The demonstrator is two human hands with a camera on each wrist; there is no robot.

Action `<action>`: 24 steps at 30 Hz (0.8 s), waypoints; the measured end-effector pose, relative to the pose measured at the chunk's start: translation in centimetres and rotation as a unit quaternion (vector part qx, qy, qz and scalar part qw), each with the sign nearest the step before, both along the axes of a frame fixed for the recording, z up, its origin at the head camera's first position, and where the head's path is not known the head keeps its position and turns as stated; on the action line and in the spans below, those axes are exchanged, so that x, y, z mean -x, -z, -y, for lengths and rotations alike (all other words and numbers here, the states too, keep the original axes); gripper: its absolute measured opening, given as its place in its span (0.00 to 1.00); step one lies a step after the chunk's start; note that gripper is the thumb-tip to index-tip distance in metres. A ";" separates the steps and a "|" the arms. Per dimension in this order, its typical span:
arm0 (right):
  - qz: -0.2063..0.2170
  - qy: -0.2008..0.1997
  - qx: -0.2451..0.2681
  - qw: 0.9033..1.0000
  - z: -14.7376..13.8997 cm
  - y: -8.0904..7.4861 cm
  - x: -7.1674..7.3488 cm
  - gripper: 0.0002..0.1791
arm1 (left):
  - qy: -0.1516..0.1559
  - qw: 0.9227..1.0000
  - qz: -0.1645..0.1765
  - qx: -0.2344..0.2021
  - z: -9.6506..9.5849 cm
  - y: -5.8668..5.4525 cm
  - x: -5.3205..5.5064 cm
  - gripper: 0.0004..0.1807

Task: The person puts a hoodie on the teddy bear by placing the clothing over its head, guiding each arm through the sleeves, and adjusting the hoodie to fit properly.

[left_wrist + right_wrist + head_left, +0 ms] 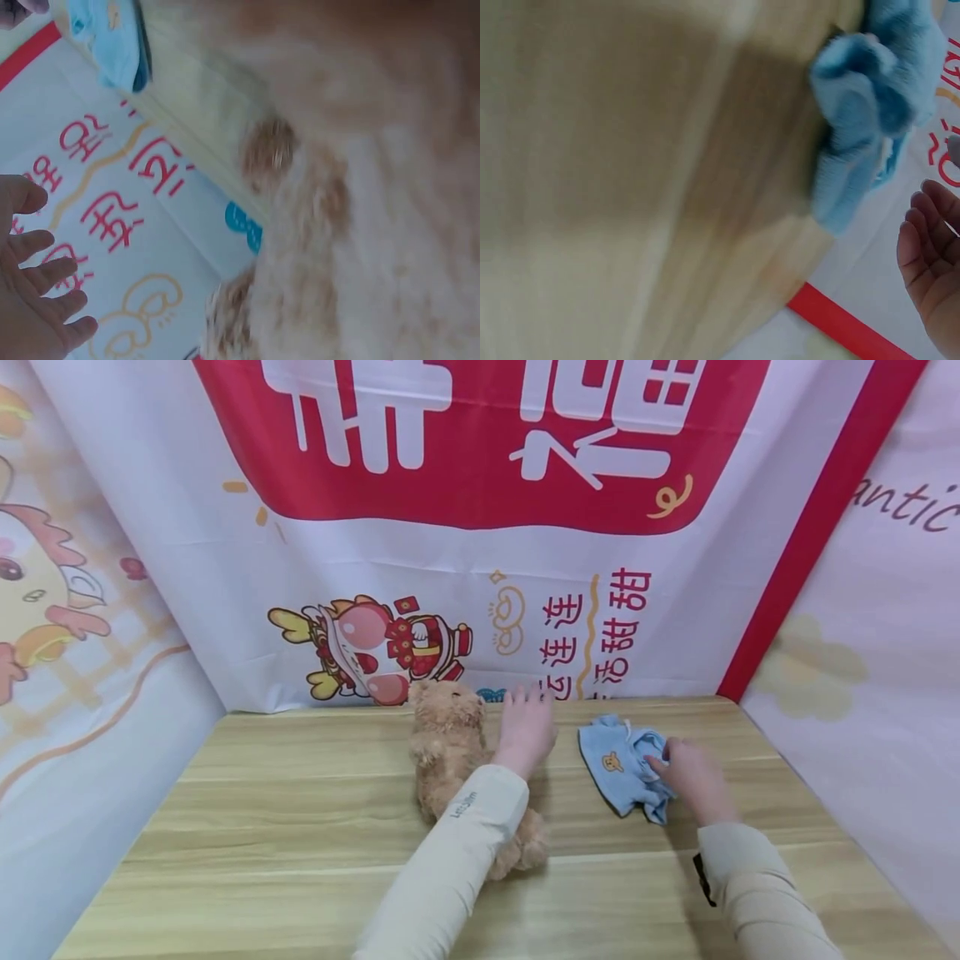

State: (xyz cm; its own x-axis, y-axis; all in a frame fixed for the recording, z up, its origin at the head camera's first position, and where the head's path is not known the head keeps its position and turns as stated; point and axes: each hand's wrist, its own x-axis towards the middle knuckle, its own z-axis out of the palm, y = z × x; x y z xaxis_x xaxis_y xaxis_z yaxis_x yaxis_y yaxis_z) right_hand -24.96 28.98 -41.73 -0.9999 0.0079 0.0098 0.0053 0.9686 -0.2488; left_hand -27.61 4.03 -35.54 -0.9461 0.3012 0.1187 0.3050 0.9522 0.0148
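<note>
A light brown teddy bear [442, 764] is on the wooden table, head toward the back edge and legs toward the front, partly hidden by the left sleeve. My left hand [527, 727] is just right of the bear with fingers spread; the left wrist view shows nothing in its palm. To the right lies a small blue hooded top [600, 747] with a little bear emblem. My right hand [696, 781] is at its right side, thumb and fingertips overlapping the hood opening in the head view. In the right wrist view, its fingers [928, 225] are loosely bent and apart from the cloth.
Behind the table [292, 793] hangs a white and red printed cloth [480, 502] with large characters and a cartoon dragon. Printed white cloths also flank the table on the left [112, 568] and right [862, 610].
</note>
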 end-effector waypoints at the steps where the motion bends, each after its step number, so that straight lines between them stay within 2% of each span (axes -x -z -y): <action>1: 0.013 0.008 0.007 1.000 0.0 0.2 -0.1 0.22 | 0.007 1.000 -0.006 0.000 -0.3 0.3 0.0 0.27; 7: 0.061 0.036 0.025 0.997 0.2 1.3 -0.5 0.35 | 0.048 0.998 -0.034 0.017 -2.2 1.9 -0.1 0.23; 13: 0.094 0.034 0.005 0.995 0.3 2.6 -0.6 0.44 | 0.065 0.997 -0.009 0.039 -3.9 2.7 -0.2 0.24; 19: 0.087 0.027 0.003 0.996 0.1 3.3 -0.4 0.42 | 0.072 0.996 -0.011 0.050 -4.8 2.5 -0.5 0.23; 24: 0.087 0.022 0.006 0.996 0.0 3.4 -0.4 0.41 | 0.073 0.996 -0.019 0.057 -5.4 1.7 -0.7 0.21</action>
